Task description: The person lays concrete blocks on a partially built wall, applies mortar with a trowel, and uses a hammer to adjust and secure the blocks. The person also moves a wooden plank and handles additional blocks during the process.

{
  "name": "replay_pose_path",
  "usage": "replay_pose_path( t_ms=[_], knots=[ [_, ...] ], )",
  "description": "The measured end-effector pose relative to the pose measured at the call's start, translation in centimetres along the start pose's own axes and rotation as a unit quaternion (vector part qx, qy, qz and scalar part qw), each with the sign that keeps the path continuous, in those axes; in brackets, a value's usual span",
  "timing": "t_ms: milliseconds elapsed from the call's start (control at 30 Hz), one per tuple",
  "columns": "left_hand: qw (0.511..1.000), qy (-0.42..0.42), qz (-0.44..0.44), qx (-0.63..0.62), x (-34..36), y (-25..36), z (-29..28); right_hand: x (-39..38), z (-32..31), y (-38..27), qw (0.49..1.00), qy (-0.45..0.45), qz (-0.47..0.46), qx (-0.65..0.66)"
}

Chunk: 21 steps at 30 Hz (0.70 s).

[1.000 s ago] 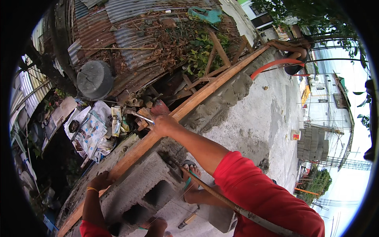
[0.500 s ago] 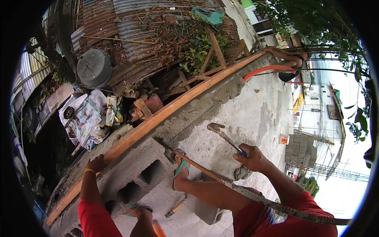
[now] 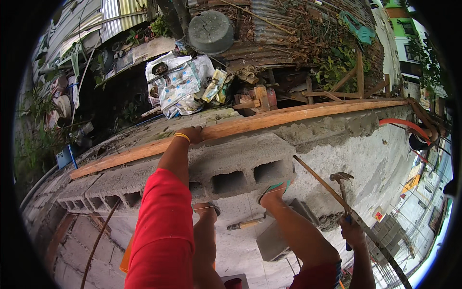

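Observation:
A long wooden plank point(image 3: 260, 121) lies along the far edge of a row of hollow concrete blocks and a mortared wall top. My left hand point(image 3: 194, 134), with a yellow band at the wrist, is closed on the plank's near edge. Off to the right, my right hand point(image 3: 352, 232) grips a claw hammer point(image 3: 341, 177) by its blue handle, head up and apart from the plank. Just in front of my left arm is a concrete block point(image 3: 236, 159) with its hollow cells facing me. Wet-looking mortar point(image 3: 332, 132) runs along the wall beyond it.
A rusty bar point(image 3: 321, 180) slants between the block and my right hand. A brush-like tool with a wooden handle point(image 3: 246, 224) and a loose block point(image 3: 276, 241) lie by my feet. Another person's arm point(image 3: 426, 118) is at the plank's far end. Beyond stands a grey tub point(image 3: 211, 32).
My view has swung left, so the plank now runs flatter across it. My left hand stays on the plank, and the right hand with the hammer appears lower and farther right.

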<state>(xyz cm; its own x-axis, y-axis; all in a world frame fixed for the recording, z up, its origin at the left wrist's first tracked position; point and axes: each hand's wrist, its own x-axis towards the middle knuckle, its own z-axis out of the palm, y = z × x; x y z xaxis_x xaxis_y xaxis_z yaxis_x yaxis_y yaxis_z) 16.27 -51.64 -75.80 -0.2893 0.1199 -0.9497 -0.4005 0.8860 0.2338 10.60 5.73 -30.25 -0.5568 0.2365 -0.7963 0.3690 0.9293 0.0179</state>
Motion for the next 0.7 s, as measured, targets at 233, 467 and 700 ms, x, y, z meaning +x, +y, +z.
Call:
replay_pose_path(
  t_ms=[233,467,700],
  knots=[
    [0.999,-0.008,0.001,-0.041,-1.0,0.3,-0.9,-7.6,-3.1,-2.3,0.861,-0.169,-0.27,-0.397],
    [0.997,0.03,0.0,-0.066,-0.5,0.3,-0.2,-8.5,6.7,-24.9,0.952,-0.199,-0.231,0.016],
    [0.998,0.011,0.044,-0.048,-1.4,0.0,0.3,11.4,19.3,-47.0,0.93,-0.095,-0.307,-0.175]
  ],
)
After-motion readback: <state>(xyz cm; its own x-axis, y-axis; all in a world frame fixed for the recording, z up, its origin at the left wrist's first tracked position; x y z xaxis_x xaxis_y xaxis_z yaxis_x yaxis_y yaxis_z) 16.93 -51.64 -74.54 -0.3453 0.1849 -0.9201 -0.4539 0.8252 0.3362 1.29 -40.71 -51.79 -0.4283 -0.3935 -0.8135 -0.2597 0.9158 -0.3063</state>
